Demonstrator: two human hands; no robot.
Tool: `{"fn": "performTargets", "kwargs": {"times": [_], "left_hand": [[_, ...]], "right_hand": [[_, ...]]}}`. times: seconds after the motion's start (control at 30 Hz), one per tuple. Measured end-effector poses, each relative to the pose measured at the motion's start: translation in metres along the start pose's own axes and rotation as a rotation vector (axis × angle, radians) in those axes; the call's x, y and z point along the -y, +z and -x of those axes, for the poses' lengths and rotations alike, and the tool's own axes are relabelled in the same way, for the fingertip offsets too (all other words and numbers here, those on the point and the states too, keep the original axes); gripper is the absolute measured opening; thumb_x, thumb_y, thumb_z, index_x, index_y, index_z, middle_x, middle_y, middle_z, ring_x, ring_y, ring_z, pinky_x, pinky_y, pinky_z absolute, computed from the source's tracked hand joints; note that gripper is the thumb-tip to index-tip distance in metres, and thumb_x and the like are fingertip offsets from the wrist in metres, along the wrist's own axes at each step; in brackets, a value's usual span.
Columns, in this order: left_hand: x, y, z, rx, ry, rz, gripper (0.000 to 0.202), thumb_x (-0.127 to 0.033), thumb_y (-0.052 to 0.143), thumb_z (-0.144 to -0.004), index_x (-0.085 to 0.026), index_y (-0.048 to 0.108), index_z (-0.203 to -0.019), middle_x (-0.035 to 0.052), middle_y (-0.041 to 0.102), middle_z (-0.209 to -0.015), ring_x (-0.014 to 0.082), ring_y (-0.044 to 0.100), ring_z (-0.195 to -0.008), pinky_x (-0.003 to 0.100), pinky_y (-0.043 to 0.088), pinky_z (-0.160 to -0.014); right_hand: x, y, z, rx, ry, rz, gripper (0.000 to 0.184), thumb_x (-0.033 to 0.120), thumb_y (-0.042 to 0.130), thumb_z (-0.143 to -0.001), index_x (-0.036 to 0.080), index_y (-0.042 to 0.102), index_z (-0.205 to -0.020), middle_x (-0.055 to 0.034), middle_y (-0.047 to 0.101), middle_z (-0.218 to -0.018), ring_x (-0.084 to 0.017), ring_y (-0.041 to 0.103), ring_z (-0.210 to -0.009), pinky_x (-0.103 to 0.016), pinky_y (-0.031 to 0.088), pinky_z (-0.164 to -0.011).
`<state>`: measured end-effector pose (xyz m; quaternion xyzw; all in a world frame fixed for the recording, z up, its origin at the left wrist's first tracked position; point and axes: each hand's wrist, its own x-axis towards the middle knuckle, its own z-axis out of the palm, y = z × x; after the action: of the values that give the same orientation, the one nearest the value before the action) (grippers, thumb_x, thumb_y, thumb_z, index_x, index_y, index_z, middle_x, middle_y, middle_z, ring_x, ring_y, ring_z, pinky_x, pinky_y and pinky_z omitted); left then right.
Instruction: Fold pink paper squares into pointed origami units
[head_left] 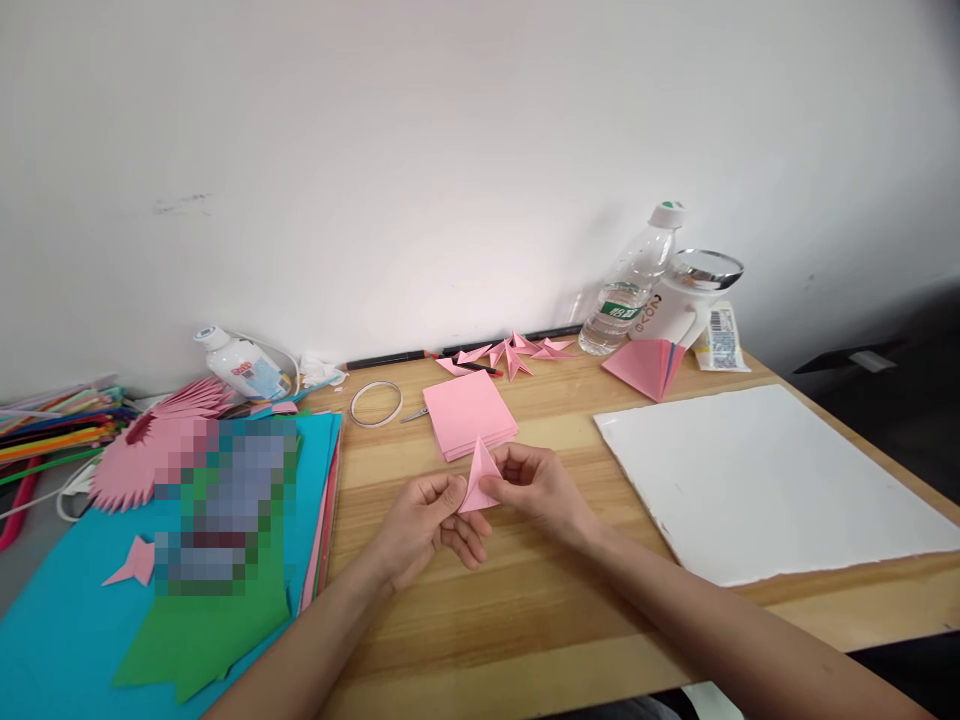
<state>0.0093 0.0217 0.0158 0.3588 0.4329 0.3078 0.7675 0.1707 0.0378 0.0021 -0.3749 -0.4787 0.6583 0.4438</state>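
- Over the table (pixel 559 425), folded pink paper (pixel 478 478) is pinched finger-and-thumb by the left hand (pixel 422 522) and right hand (pixel 544 492).
- Pink sheets (pixel 469 410) are stacked just beyond.
- On the bottle (pixel 636 270), lettering cannot be read.

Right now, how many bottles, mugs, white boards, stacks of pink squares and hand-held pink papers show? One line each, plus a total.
Held pink paper: 1
Stack of pink squares: 1
Bottles: 2
Mug: 1
White board: 1
Total: 6
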Motion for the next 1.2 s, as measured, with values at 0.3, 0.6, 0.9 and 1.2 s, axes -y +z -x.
{"fn": "performTargets", "kwargs": {"times": [0.3,0.6,0.9,1.2], "left_hand": [[0.0057,0.0059,0.0018,-0.119,0.059,-0.088,0.041,-0.050,0.069,-0.064,-0.013,0.052,-0.068,0.0002,0.060,-0.044,0.0128,0.055,-0.031,0.018,0.041,-0.027],[0.0054,0.0065,0.0003,-0.085,0.058,-0.052,0.044,-0.054,0.064,-0.067,-0.013,0.051,-0.072,0.0055,0.067,-0.057,0.0156,0.062,-0.042,0.023,0.049,-0.038],[0.0025,0.0043,-0.0003,-0.082,0.053,-0.050,0.043,-0.051,0.068,-0.066,-0.013,0.052,-0.075,0.0069,0.069,-0.065,0.0134,0.061,-0.040,0.021,0.048,-0.038],[0.0019,-0.0006,-0.0005,-0.026,0.049,-0.094,0.038,-0.046,0.068,-0.068,-0.012,0.054,-0.074,0.0088,0.069,-0.071,0.0159,0.064,-0.048,0.026,0.051,-0.046]], "right_hand": [[0.0023,0.0059,0.0015,-0.018,0.038,-0.026,0.026,0.035,0.072,-0.061,0.015,0.056,-0.064,0.0026,0.055,-0.060,-0.008,0.047,-0.055,-0.023,0.039,-0.056],[0.0007,0.0025,0.0002,0.000,0.017,-0.038,0.025,0.031,0.072,-0.063,0.014,0.054,-0.065,0.0029,0.055,-0.062,-0.007,0.047,-0.056,-0.022,0.038,-0.057],[-0.0002,0.0031,0.0015,0.057,0.024,-0.050,0.029,0.037,0.072,-0.064,0.014,0.056,-0.067,0.0021,0.056,-0.063,-0.007,0.049,-0.055,-0.022,0.039,-0.057],[-0.0036,0.0013,0.0025,0.052,0.023,-0.002,0.028,0.037,0.071,-0.066,0.014,0.058,-0.070,0.0006,0.060,-0.066,-0.009,0.053,-0.056,-0.023,0.041,-0.057]]}}
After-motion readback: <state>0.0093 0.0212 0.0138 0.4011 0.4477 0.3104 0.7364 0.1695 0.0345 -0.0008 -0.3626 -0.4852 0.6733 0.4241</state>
